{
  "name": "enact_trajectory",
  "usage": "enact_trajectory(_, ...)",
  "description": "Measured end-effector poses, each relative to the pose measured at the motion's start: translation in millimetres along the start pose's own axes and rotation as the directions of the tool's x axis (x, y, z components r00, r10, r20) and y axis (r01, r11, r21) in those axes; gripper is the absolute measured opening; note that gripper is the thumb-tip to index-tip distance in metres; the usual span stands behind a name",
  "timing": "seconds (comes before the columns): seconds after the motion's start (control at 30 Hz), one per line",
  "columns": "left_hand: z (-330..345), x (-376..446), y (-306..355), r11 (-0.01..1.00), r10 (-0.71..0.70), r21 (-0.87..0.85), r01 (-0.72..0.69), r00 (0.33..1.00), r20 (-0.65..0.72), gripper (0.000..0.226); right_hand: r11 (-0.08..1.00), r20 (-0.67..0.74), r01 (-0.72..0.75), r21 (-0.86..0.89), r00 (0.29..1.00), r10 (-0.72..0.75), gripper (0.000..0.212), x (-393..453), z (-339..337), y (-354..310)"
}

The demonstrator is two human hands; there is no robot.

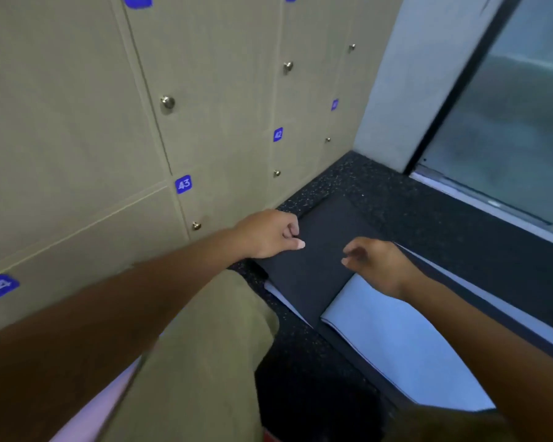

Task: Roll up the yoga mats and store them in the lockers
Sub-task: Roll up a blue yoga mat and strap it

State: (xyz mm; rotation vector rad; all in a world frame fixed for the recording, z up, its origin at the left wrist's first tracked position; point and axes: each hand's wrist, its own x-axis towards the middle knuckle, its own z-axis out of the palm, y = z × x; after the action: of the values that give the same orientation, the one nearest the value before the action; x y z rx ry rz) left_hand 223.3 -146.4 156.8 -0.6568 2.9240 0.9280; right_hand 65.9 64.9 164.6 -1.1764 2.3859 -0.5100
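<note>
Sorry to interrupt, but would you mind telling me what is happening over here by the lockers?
A person is bent over a dark yoga mat lying on the speckled black floor beside the beige numbered lockers. The left hand and right hand both reach over its near part; neither clearly grips it. The mat is not rolled yet, a light blue sheet lies partly on it, and the visible locker doors are closed.

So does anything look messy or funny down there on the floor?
Yes. The dark yoga mat lies flat with its near end folded back, showing its light blue underside, not rolled up. Both hands hover over it. The locker doors look shut.
</note>
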Motion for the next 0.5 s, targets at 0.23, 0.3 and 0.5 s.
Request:
enact_trajectory(0.23, 68.0, 41.9, 37.9, 0.980, 0.126, 0.125, -0.154, 0.970, 0.207, 0.033, 0.991, 0.049, -0.121, -0.051, 0.991, 0.124, 0.029, -7.2, 23.4, 104.4)
enact_trajectory(0.3, 80.4, 50.6, 41.5, 0.971, 0.137, 0.163, -0.178, 0.962, 0.236, 0.035, 0.986, 0.093, -0.156, -0.065, 0.982, 0.162, 0.032, -0.8, 37.4, 128.7)
enact_trajectory(0.5, 104.9, 71.0, 26.0, 0.985, 0.041, 0.141, -0.096, 0.936, 0.349, 0.035, 0.971, 0.206, -0.203, -0.128, 0.952, 0.226, 0.035, 44.1, 92.2, 185.5)
